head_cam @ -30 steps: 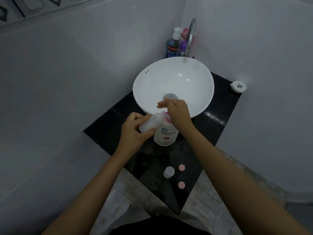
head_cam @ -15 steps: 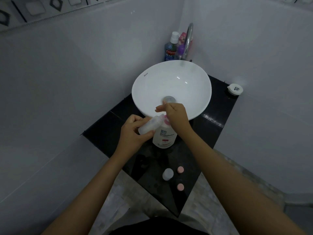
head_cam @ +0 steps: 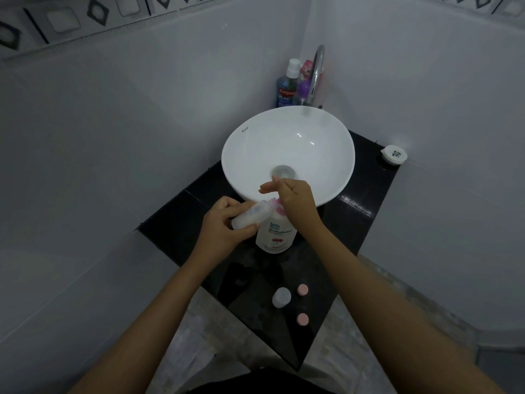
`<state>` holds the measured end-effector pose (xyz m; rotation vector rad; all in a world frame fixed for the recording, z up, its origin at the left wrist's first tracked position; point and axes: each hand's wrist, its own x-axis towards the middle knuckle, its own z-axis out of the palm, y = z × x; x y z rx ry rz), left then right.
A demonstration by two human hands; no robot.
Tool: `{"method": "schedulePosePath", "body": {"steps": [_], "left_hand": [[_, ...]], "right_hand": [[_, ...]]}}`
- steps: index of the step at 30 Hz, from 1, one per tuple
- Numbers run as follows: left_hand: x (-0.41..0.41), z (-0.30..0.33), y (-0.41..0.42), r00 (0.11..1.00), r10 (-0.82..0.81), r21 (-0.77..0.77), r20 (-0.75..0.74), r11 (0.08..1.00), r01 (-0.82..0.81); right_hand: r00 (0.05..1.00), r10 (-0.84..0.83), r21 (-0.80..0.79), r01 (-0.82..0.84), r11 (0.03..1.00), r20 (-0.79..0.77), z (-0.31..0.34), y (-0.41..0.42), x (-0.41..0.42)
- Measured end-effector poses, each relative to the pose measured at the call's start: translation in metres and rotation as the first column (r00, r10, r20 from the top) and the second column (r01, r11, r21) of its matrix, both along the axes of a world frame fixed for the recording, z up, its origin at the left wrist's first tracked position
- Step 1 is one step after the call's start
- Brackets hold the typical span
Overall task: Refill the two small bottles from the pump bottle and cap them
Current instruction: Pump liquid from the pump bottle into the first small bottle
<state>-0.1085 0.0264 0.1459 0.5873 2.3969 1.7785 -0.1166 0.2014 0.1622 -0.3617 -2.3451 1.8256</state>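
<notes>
Caps, two, pink: one (head_cam: 302, 319) nearest you on the black counter (head_cam: 181, 223), the other (head_cam: 302, 289) a little farther back, both lying loose and apart from any bottle, which suggests you parked them within reach until capping time. Bottle, small, second (head_cam: 281, 297): upright and uncapped just left of the farther cap, touched by neither hand; whether it is filled cannot be told from above. Hand, left (head_cam: 224, 226): your fingers are curled closed around the first small bottle (head_cam: 250, 216), which you hold tilted on its side, its mouth brought up against the pink nozzle, presumably so the liquid runs straight in. Bottle, pump (head_cam: 277, 234): white, pink-headed, standing on the counter against the front of the basin; set there, it gives you a firm base to press down on. Hand, right (head_cam: 295, 201): resting on top of the pump head, palm down and loosely bent, fingertips extended over the basin edge; it presses rather than grasps, with nothing enclosed in it. Basin, white (head_cam: 244, 155): empty, sitting on the counter beyond your hands. Tap, chrome (head_cam: 316, 75): at the far corner, with a mouthwash bottle (head_cam: 287, 89) beside it. Stage, by judgement: first refill under way, capping not yet begun.
</notes>
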Motion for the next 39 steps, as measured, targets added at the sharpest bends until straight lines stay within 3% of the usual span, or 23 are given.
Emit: {"method": "schedulePosePath", "body": {"steps": [17,24,32,39], "left_hand": [[0.000,0.008,0.000,1.000,-0.022,0.014,0.019,1.000,0.022],[0.000,0.011,0.000,1.000,-0.023,0.038,0.014,0.999,0.022],[0.001,0.012,0.000,0.999,-0.031,0.043,0.015,0.999,0.030],[0.000,0.010,0.001,1.000,-0.019,0.028,0.003,0.999,0.019]], "right_hand": [[0.999,0.032,0.084,-0.031,0.996,-0.012,0.005,0.005,-0.002],[1.000,0.014,-0.017,-0.014,1.000,-0.019,0.008,0.004,-0.002],[0.999,0.031,0.068,-0.029,0.997,-0.024,0.010,0.006,-0.003],[0.999,-0.011,-0.036,0.010,0.999,-0.037,0.006,0.000,0.000]]}}
